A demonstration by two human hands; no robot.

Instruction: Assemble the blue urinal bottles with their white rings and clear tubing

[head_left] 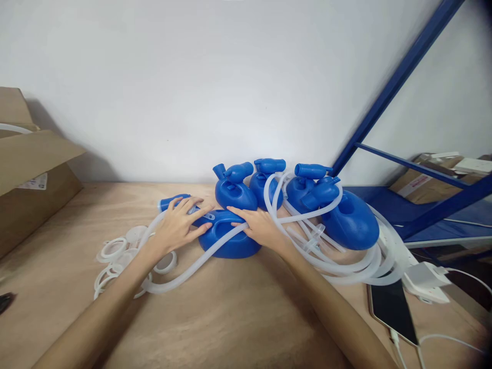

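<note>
A blue plastic urinal bottle [230, 250] lies on the table in front of me. My left hand [186, 223] rests over its neck and the blue spout piece [169, 204], fingers spread, with a small clear tab [208, 216] under the fingertips. At the bottle's right side is my right hand [259, 225], its index finger stretched along the top. The other fingers close where a translucent white hose [192, 271] meets them; its end is hidden there. This hose loops left, passing behind my left forearm.
Several more blue bottles [234, 195] with spouts stand by the wall, hoses [346, 266] coiled at right. White rings and caps [113, 248] lie at left. A phone [394, 307], a charger [426, 277], a cardboard box [38, 189] and a blue metal rack [400, 87] flank the area.
</note>
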